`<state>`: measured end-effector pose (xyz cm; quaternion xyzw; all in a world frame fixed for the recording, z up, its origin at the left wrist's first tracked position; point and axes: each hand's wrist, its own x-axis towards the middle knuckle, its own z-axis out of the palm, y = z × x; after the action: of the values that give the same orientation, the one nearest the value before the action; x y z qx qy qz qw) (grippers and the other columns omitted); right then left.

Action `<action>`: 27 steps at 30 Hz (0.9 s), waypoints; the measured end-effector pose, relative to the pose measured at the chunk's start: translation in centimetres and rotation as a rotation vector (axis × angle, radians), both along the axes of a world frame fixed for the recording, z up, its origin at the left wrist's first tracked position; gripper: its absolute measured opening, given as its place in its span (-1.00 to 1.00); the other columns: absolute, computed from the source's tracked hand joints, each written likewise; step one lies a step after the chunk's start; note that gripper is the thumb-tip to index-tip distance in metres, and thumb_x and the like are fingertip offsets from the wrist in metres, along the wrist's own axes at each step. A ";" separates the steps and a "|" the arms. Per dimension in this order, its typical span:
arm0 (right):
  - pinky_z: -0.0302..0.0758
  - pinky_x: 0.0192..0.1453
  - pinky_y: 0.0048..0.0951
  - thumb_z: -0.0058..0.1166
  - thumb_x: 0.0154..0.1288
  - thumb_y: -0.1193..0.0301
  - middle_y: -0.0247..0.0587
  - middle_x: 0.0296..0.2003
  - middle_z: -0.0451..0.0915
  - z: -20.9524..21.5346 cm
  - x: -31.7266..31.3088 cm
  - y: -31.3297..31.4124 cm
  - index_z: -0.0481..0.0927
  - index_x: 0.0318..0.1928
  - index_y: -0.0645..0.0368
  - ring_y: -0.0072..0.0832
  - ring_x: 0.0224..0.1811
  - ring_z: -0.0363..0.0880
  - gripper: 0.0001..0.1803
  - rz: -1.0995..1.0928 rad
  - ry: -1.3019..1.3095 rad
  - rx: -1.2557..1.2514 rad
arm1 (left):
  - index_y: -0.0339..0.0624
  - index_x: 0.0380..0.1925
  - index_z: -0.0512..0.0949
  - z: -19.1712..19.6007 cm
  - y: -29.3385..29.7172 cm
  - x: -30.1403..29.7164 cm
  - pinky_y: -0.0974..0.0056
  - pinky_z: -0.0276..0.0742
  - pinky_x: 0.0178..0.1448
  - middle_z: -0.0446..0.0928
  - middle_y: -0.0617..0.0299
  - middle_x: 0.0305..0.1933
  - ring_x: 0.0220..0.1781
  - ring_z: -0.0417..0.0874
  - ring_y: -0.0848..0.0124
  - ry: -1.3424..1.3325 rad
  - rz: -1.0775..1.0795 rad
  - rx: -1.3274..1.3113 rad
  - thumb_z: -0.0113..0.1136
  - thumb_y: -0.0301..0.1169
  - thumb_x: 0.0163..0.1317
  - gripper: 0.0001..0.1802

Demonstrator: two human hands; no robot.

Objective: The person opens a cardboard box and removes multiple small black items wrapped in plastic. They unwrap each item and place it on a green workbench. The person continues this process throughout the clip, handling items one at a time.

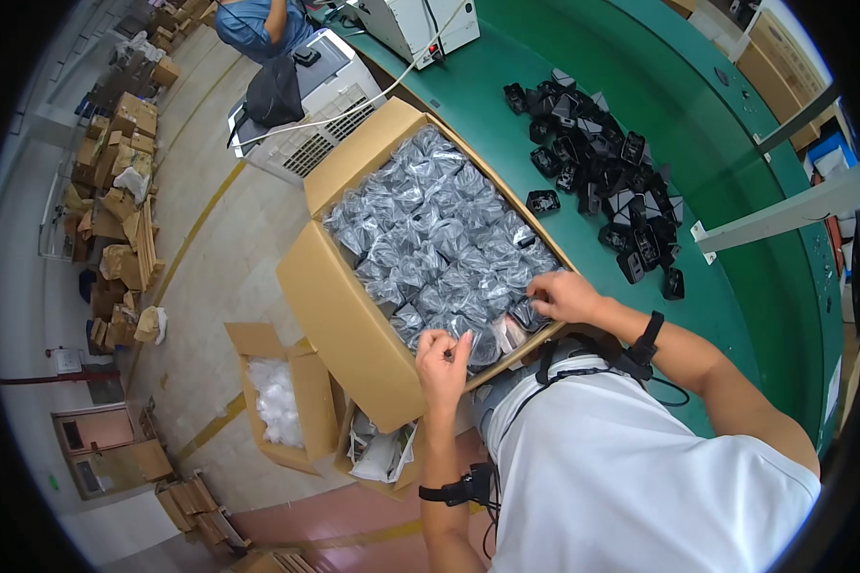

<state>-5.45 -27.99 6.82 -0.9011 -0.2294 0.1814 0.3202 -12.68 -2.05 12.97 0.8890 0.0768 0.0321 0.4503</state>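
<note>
A large open cardboard box (339,329) in front of me is filled with dark items in clear plastic bags (440,229), packed close together. At its near left corner is my left hand (441,365), fingers curled and thumb pressed in; what they pinch is too small to make out. My right hand (566,296) reaches over the near right side, its bent fingers closed down at the bagged items; their tips are partly hidden. Between the hands, a pale pinkish piece (508,334) shows among the bags by the near wall.
Loose black plastic parts (602,172) lie heaped on the green table (707,315) to the right. A white machine (420,29) and a grey-white unit with a black bag (273,93) stand beyond. Smaller boxes (320,401) sit at lower left. Another person (258,24) is at the far end.
</note>
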 end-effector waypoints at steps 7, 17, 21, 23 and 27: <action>0.59 -0.10 -0.20 0.25 0.07 0.12 -0.15 -0.24 0.63 0.3 -0.8 4.0 0.65 -0.05 -0.04 -0.12 -0.19 0.64 -0.58 0.200 0.038 -0.360 | -0.19 -0.68 0.28 -2.7 1.9 -0.9 0.45 0.37 -0.25 0.60 0.14 -0.27 -0.30 0.54 0.49 0.053 0.148 -0.828 0.23 -0.56 0.21 -0.63; 0.52 -0.22 -0.38 0.24 0.18 0.35 -0.24 -0.26 0.64 3.7 0.3 0.9 0.70 -0.33 0.18 -0.44 -0.22 0.62 -0.85 -0.341 0.129 0.461 | -0.26 -0.43 0.41 -3.2 1.8 -1.2 0.24 0.48 -0.32 0.57 0.06 -0.50 -0.39 0.65 0.29 0.194 0.052 -0.246 0.16 -0.37 0.21 -0.81; 0.49 -0.16 -0.49 0.11 0.33 0.40 -0.25 -0.22 0.66 2.6 0.7 -0.3 0.57 -0.26 0.29 -0.57 -0.17 0.56 -0.83 -0.588 0.407 0.905 | -0.27 -0.41 0.58 -2.6 1.6 -1.2 0.02 0.56 -0.25 0.63 -0.12 -0.44 -0.34 0.70 0.02 0.423 -0.144 0.381 0.23 0.03 0.11 -0.51; 0.46 -0.13 -0.56 0.06 0.35 0.42 -0.29 -0.29 0.62 3.4 1.4 -1.6 0.53 -0.26 0.30 -0.61 -0.22 0.54 -0.84 -0.615 0.315 0.870 | -0.27 -0.45 0.64 -3.8 1.6 -1.8 -0.02 0.59 -0.23 0.64 -0.16 -0.43 -0.33 0.70 -0.04 0.526 -0.221 0.563 0.24 0.19 0.04 -0.38; 0.41 -0.23 -0.58 0.01 0.35 0.42 -0.38 -0.40 0.56 4.3 1.9 -2.8 0.56 -0.17 0.28 -0.69 -0.36 0.45 -0.82 -0.486 0.024 0.553 | -0.30 -0.51 0.68 -4.6 -0.7 -1.6 0.02 0.62 -0.23 0.64 -0.14 -0.46 -0.37 0.71 -0.04 0.562 -0.217 0.662 0.23 0.34 -0.06 -0.24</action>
<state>-3.54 -30.79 11.11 -0.8065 -0.0454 0.0420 0.5880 -14.31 -2.73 8.40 0.9624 0.0878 -0.2352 0.1041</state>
